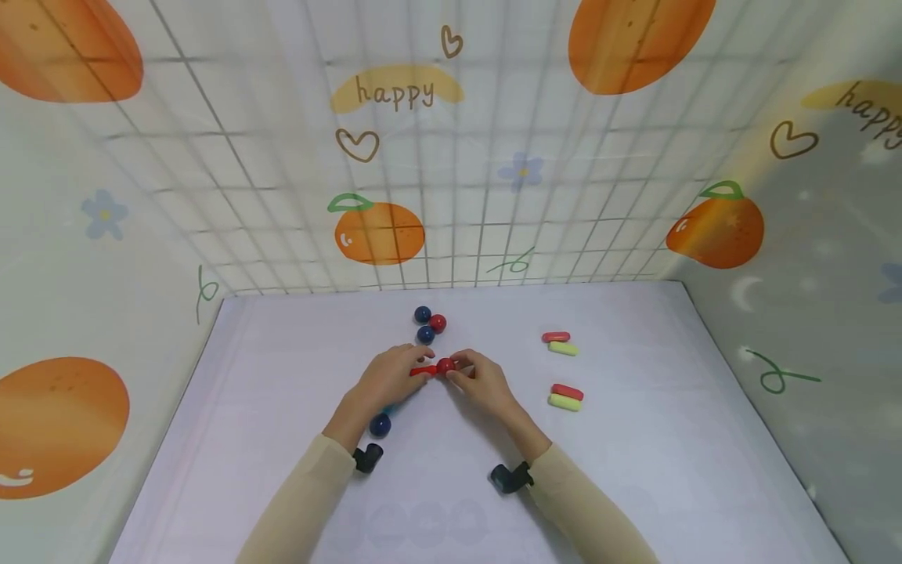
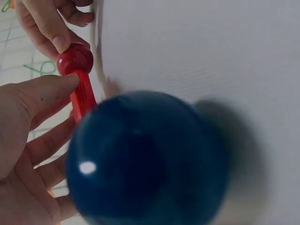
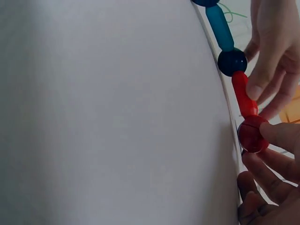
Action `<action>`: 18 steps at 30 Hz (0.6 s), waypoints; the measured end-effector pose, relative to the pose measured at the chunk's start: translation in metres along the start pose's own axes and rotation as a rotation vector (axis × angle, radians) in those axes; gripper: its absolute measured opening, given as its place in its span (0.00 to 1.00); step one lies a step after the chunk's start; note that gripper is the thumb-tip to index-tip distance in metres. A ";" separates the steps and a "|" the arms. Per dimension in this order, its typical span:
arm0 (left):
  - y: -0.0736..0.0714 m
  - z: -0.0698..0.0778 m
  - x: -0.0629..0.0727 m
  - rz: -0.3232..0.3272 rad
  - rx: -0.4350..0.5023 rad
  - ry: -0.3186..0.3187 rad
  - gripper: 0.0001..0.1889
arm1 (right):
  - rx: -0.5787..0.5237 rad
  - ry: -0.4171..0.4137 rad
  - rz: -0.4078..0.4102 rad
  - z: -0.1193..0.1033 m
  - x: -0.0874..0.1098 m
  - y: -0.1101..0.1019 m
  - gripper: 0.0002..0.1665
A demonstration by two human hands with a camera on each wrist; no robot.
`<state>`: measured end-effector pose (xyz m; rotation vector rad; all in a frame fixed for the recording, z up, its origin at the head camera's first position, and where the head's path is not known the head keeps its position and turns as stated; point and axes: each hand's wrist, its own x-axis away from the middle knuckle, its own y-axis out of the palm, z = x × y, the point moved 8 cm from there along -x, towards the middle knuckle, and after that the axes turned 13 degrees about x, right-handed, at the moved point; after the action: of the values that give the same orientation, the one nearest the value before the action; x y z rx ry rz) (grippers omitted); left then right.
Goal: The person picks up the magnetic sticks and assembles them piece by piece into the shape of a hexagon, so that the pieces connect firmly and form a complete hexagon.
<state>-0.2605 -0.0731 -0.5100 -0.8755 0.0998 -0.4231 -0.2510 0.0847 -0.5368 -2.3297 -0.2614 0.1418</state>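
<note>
My left hand (image 1: 387, 376) pinches a red rod (image 3: 241, 89) between thumb and fingers. A red ball (image 3: 250, 135) sits at the rod's end, and my right hand (image 1: 484, 384) pinches it with thumb and fingertips. In the right wrist view a dark blue ball (image 3: 231, 63) joins the rod's other end. From there a teal rod (image 3: 219, 28) leads to another blue ball (image 1: 380, 425), which looms large in the left wrist view. The head view shows this second ball below my left hand, which hides most of the teal rod.
Beyond my hands lie two dark blue balls (image 1: 422, 314) and a red ball (image 1: 438, 323). To the right, a red rod (image 1: 556, 337) lies beside a yellow one (image 1: 563, 348); nearer is another red rod (image 1: 568, 391) with a yellow rod (image 1: 565, 403). Patterned curtains surround the white table (image 1: 634, 470).
</note>
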 end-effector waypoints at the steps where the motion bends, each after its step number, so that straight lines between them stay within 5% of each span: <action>1: 0.001 0.001 -0.002 -0.011 0.007 0.005 0.20 | 0.001 -0.001 0.001 0.000 0.000 0.000 0.15; 12: 0.007 0.003 -0.011 -0.118 -0.005 0.019 0.23 | 0.021 -0.026 -0.002 -0.005 0.001 0.000 0.17; 18: 0.005 0.000 -0.007 -0.113 0.004 -0.005 0.22 | 0.033 -0.005 0.003 -0.003 0.002 -0.002 0.18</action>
<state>-0.2657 -0.0679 -0.5143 -0.8809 0.0450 -0.5263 -0.2490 0.0843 -0.5334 -2.2971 -0.2562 0.1521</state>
